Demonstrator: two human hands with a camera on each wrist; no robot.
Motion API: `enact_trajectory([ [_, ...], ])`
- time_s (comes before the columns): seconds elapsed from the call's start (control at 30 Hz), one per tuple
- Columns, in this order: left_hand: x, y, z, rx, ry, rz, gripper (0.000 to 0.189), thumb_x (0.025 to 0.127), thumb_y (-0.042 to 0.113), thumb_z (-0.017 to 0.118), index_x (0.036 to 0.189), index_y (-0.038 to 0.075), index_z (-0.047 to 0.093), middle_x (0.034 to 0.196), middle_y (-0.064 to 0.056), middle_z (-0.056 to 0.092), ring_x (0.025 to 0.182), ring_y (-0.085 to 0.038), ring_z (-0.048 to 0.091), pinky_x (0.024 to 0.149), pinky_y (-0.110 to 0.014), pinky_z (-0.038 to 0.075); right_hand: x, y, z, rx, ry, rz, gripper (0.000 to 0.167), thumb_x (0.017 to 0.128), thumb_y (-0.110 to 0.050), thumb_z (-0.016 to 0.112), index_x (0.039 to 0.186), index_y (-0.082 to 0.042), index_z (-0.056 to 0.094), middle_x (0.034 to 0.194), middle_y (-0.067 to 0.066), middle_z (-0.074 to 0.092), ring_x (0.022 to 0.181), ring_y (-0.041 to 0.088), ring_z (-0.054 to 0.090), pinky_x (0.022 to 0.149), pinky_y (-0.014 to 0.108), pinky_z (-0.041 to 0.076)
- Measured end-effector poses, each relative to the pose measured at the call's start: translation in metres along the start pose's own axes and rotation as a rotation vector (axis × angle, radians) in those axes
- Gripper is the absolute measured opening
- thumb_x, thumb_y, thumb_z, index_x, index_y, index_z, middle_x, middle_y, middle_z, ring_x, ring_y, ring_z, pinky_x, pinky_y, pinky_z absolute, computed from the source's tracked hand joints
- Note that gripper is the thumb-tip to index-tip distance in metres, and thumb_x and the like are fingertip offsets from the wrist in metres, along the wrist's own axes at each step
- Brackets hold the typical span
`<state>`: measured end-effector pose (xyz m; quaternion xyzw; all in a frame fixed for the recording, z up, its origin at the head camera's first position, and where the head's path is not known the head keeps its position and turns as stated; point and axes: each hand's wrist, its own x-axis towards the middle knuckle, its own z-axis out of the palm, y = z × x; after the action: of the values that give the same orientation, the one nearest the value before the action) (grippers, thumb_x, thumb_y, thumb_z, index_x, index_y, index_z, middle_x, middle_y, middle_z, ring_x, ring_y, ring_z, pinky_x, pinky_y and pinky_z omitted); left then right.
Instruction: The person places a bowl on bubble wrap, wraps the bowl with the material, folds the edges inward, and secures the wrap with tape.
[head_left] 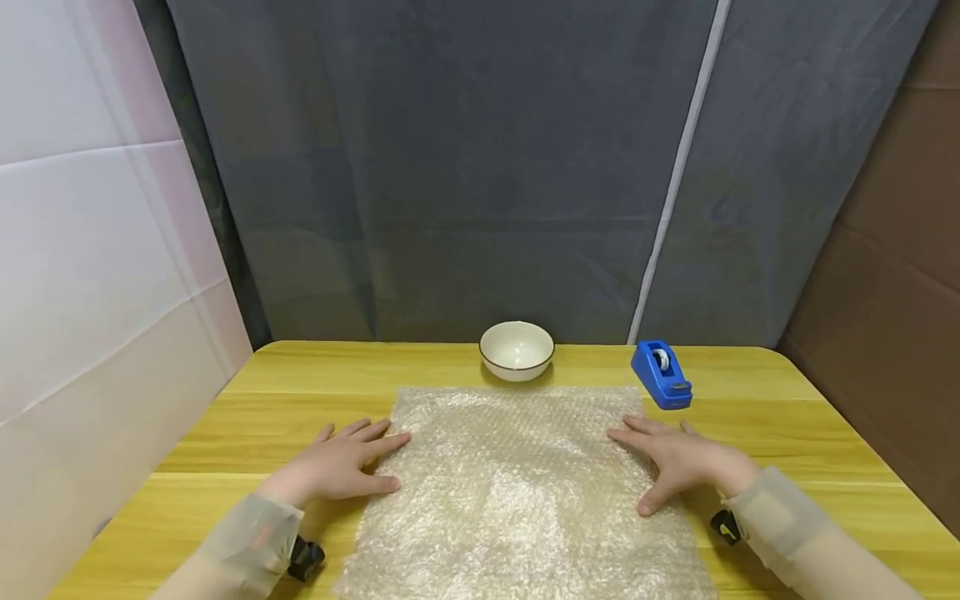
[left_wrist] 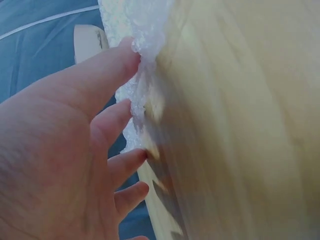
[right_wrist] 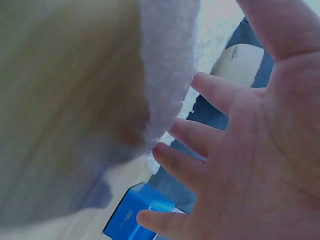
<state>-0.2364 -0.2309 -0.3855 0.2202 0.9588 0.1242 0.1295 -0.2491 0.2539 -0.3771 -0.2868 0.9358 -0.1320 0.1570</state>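
A sheet of bubble wrap (head_left: 517, 492) lies spread over the front middle of the table. My left hand (head_left: 337, 462) rests at its left edge, fingers spread, with thumb and index finger touching the sheet. On the opposite edge my right hand (head_left: 682, 458) does the same, its fingers spread and fingertips on the wrap. Both wrist views show straight fingers against the edge of the bubble wrap (left_wrist: 145, 30), (right_wrist: 172, 60), and neither hand grips it. Behind the sheet stands a white bowl (head_left: 517, 350) with a dark rim, upright, nothing visible inside.
A blue tape dispenser (head_left: 662, 375) with a roll in it stands at the back right, just beyond the sheet's far right corner. The wooden table (head_left: 352, 367) ends at a dark grey curtain (head_left: 465, 167). Light fabric hangs at left, brown at right.
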Motion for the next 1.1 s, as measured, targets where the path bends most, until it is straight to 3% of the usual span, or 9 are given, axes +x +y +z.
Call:
enact_trajectory([
  [0.13, 0.006, 0.005, -0.001, -0.003, -0.008, 0.008, 0.075, 0.087, 0.064, 0.056, 0.15, 0.026, 0.039, 0.156, -0.014, 0.028, 0.141, -0.044, 0.021, 0.104, -0.074, 0.011, -0.001, 0.006, -0.005, -0.004, -0.012, 0.021, 0.109, 0.062, -0.056, 0.083, 0.15, -0.011, 0.036, 0.154, 0.026, 0.023, 0.136, 0.051, 0.025, 0.093, 0.084, 0.009],
  [0.3, 0.02, 0.006, -0.01, -0.047, -0.015, 0.077, 0.072, 0.089, 0.057, 0.059, 0.148, 0.019, 0.042, 0.152, -0.019, 0.034, 0.136, -0.047, 0.028, 0.102, -0.074, 0.021, -0.006, 0.014, -0.009, -0.003, -0.018, 0.036, 0.109, 0.062, -0.055, 0.084, 0.15, -0.01, 0.036, 0.154, 0.026, 0.023, 0.136, 0.051, 0.024, 0.092, 0.085, 0.009],
  [0.43, 0.042, 0.003, -0.026, -0.163, 0.052, 0.13, 0.061, 0.095, 0.042, 0.058, 0.145, 0.008, 0.046, 0.145, -0.022, 0.043, 0.132, -0.046, 0.037, 0.104, -0.066, 0.03, -0.009, 0.018, -0.011, 0.01, -0.013, 0.051, 0.111, 0.061, -0.053, 0.085, 0.15, -0.009, 0.035, 0.154, 0.026, 0.022, 0.136, 0.052, 0.023, 0.092, 0.085, 0.009],
  [0.6, 0.077, 0.007, -0.038, -0.281, 0.15, 0.067, 0.057, 0.097, 0.041, 0.054, 0.144, 0.009, 0.046, 0.137, -0.02, 0.051, 0.124, -0.04, 0.048, 0.1, -0.056, 0.04, -0.01, 0.022, -0.006, 0.047, -0.01, 0.066, 0.113, 0.059, -0.051, 0.086, 0.151, -0.01, 0.033, 0.155, 0.026, 0.02, 0.137, 0.052, 0.021, 0.092, 0.085, 0.007],
  [0.73, 0.1, 0.018, -0.042, -0.446, 0.145, 0.025, 0.06, 0.097, 0.042, 0.055, 0.147, 0.012, 0.041, 0.134, -0.019, 0.053, 0.1, -0.033, 0.061, 0.083, -0.045, 0.05, -0.011, 0.022, -0.001, 0.084, -0.004, 0.061, 0.112, 0.061, -0.052, 0.085, 0.151, -0.01, 0.033, 0.155, 0.026, 0.019, 0.138, 0.051, 0.019, 0.092, 0.085, 0.007],
  [0.83, 0.116, 0.025, -0.043, -0.6, 0.152, 0.011, 0.062, 0.097, 0.039, 0.056, 0.15, 0.012, 0.036, 0.135, -0.019, 0.051, 0.083, -0.032, 0.063, 0.068, -0.036, 0.049, -0.009, 0.02, 0.001, 0.106, 0.003, 0.046, 0.112, 0.062, -0.052, 0.085, 0.151, -0.009, 0.033, 0.155, 0.026, 0.019, 0.139, 0.05, 0.017, 0.093, 0.084, 0.009],
  [0.97, 0.135, 0.033, -0.041, -0.783, 0.168, -0.03, 0.066, 0.099, 0.04, 0.053, 0.153, 0.013, 0.027, 0.143, -0.022, 0.045, 0.086, -0.033, 0.066, 0.067, -0.035, 0.05, -0.003, 0.017, 0.001, 0.147, 0.011, -0.003, 0.111, 0.063, -0.047, 0.086, 0.15, -0.005, 0.032, 0.154, 0.029, 0.017, 0.139, 0.05, 0.016, 0.1, 0.077, 0.017],
  [1.1, 0.15, 0.041, -0.028, -0.969, 0.146, -0.067, 0.073, 0.1, 0.045, 0.046, 0.156, 0.014, 0.012, 0.147, -0.028, 0.035, 0.082, -0.03, 0.069, 0.067, -0.033, 0.055, 0.003, 0.016, 0.002, 0.178, 0.003, -0.025, 0.111, 0.064, -0.044, 0.087, 0.15, -0.003, 0.031, 0.154, 0.031, 0.015, 0.139, 0.051, 0.014, 0.104, 0.072, 0.019],
])
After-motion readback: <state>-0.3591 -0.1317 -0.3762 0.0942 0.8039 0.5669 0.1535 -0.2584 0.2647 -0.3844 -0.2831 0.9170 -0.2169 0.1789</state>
